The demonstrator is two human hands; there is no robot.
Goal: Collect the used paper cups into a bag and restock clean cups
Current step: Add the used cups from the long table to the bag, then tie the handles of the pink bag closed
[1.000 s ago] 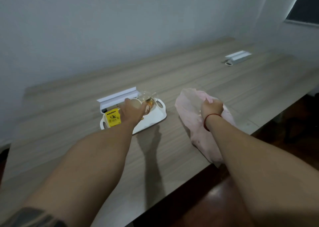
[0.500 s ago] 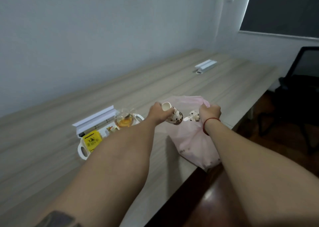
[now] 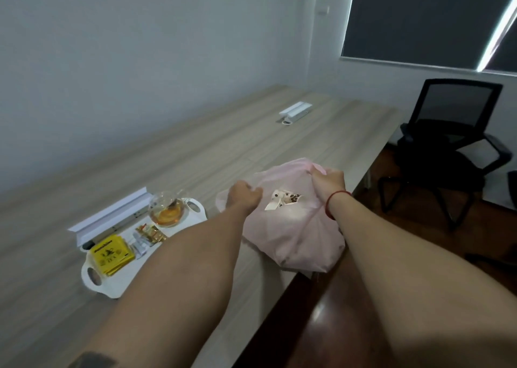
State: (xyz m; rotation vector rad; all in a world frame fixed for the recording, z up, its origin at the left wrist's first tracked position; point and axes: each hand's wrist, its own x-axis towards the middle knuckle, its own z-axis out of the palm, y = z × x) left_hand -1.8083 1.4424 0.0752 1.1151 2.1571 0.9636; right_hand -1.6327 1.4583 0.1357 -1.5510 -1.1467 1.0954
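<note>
A long wooden table point(image 3: 195, 155) runs along a pale grey wall point(image 3: 140, 46) in a quiet room; a dark window blind point(image 3: 419, 18) hangs at the far right, and a black chair point(image 3: 447, 144) stands on the brown floor just past the end of the table; a pink plastic bag point(image 3: 293, 239) sits at the near edge of the table, with its bottom hanging a little over the side; a white tray point(image 3: 112, 286) with handle holes lies to the left of the bag, partly hidden by the left arm; a white folded box point(image 3: 112, 216) lies just behind the tray; a second white box point(image 3: 295, 111) rests far down the table; on the tray stand a glass teapot point(image 3: 166, 209) with amber tea in it, a yellow packet point(image 3: 112, 254) and some small wrapped sweets point(image 3: 151, 234); the left hand point(image 3: 243, 197) is curled shut on the left rim of the bag and pulls it wide; the right hand point(image 3: 327, 181), with a red string point(image 3: 333, 199) on its wrist, pinches the far right rim of the bag and lifts it up; inside the open bag lie the used paper cups point(image 3: 282, 201), white with brown dots, tipped on their sides.
</note>
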